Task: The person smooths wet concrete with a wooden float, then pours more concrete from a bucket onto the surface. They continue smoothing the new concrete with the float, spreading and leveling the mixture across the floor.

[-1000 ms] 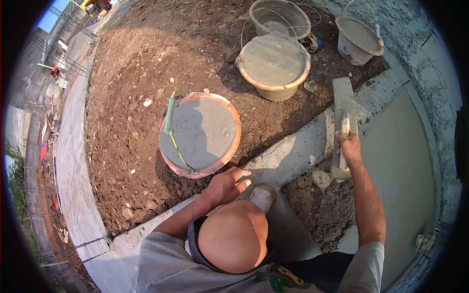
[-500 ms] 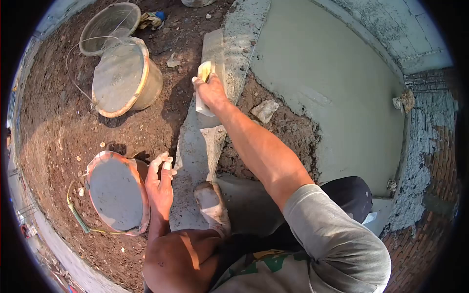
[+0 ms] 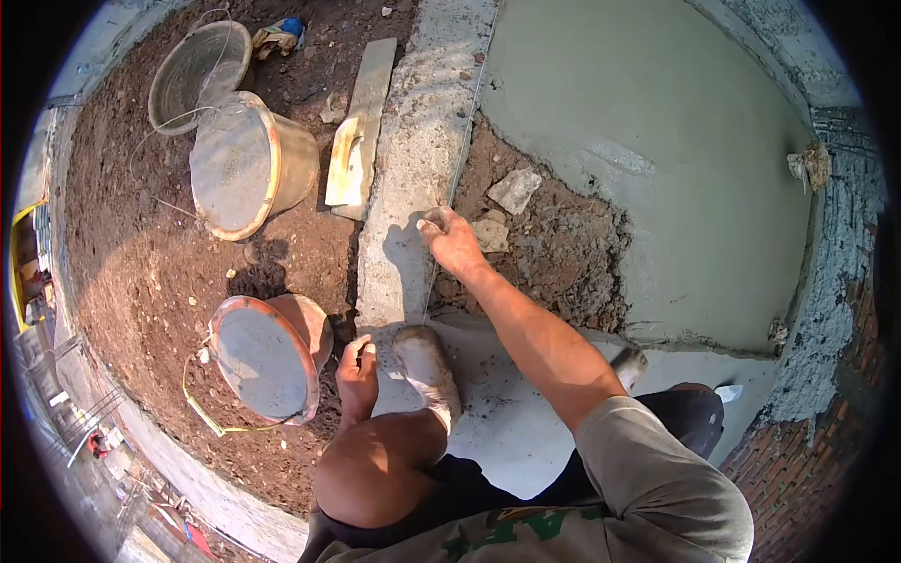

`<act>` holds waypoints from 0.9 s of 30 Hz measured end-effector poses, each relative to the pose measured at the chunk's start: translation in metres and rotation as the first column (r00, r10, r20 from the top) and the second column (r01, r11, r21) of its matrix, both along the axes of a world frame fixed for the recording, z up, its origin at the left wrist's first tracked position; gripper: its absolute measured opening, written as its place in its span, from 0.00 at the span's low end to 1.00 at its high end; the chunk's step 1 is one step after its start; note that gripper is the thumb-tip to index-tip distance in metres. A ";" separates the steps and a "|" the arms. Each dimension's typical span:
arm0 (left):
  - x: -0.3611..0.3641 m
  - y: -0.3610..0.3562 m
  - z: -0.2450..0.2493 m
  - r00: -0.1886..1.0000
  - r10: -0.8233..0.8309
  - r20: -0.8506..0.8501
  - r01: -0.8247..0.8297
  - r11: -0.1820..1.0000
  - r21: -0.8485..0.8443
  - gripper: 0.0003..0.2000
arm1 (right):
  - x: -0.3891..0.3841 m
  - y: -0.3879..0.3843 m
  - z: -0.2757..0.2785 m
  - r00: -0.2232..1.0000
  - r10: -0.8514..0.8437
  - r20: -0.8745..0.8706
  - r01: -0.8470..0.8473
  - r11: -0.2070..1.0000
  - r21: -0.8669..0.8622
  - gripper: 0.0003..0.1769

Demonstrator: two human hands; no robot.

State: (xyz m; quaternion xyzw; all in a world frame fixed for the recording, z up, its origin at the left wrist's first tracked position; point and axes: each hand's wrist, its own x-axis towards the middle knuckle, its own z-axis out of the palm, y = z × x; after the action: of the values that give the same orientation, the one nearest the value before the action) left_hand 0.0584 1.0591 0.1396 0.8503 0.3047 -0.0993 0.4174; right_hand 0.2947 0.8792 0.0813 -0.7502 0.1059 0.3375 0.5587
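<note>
My right hand point(image 3: 452, 244) is over the concrete ledge point(image 3: 413, 141), its fingers curled together beside a thin string line point(image 3: 460, 167). Whatever may be in those fingers is hidden. The plastering float point(image 3: 348, 167), pale with a yellowish handle, lies on a long flat board point(image 3: 373, 84) along the ledge's left side, apart from my hand. My left hand point(image 3: 357, 380) rests by my knee with its fingers loosely bent and nothing visible in it. Nearest to it is a tilted bucket point(image 3: 314, 328) of grey mortar.
A second mortar-filled bucket point(image 3: 298, 164) and an emptier one point(image 3: 160, 94) stand on the soil at upper left. Smooth wet concrete point(image 3: 657, 122) spreads to the right. Stone pieces point(image 3: 515, 190) lie on rough soil beside the ledge. A brick wall point(image 3: 798, 469) borders the right.
The float and board, earlier on the ledge with my right hand on the float, now lie to its left. My right hand has let go and drawn back nearer my body. My left hand has lowered.
</note>
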 end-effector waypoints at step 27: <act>0.204 -0.094 0.439 0.385 -0.885 -0.261 0.820 0.458 -0.343 0.25 | -0.019 -0.086 0.358 0.836 0.278 0.474 0.021 0.846 -0.533 0.21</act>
State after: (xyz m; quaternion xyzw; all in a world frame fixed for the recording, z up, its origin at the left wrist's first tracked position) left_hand 0.2627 0.9649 0.5785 0.8079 -0.1067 -0.4967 0.2986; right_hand 0.2762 0.7930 0.4388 -0.9412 -0.0196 0.1125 0.3181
